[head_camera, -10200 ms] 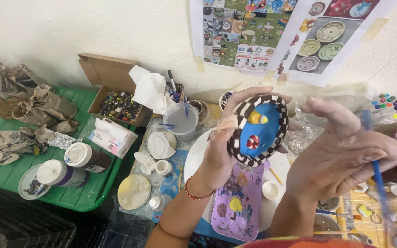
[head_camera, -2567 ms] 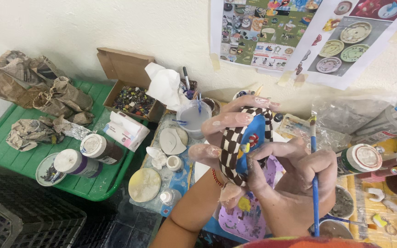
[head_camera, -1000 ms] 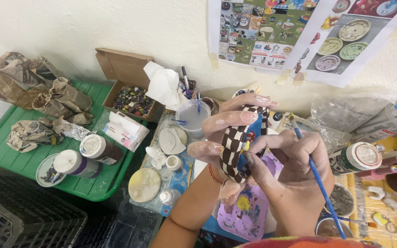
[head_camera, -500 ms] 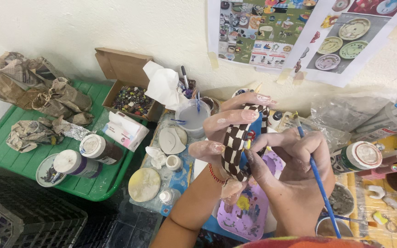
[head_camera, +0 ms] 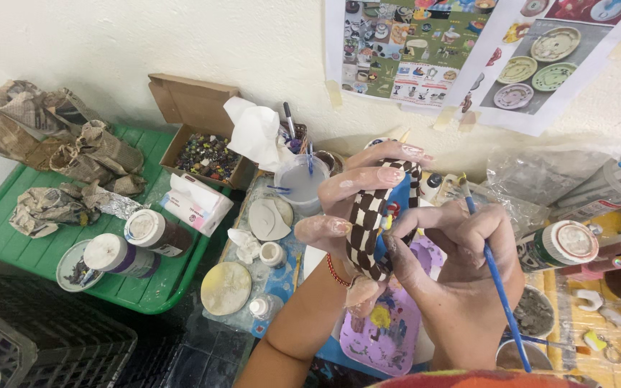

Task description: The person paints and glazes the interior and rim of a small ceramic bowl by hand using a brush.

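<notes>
My left hand grips a small painted ceramic dish with a dark and white chequered rim and a blue inside, tilted nearly edge-on to me. My right hand holds a thin blue-handled paintbrush that points up and away, its bristles near the dish's top right. The right fingers curl against the dish's rim. A purple paint palette with dabs of colour lies just below both hands.
A cup of cloudy water with brushes stands left of the dish. A green crate holds paint jars and crumpled newspaper. A cardboard box of beads sits behind. Paint bottles and markers lie at right.
The dish has turned from facing me to almost edge-on. My right hand has come in against its rim, with the brush swung upright.
</notes>
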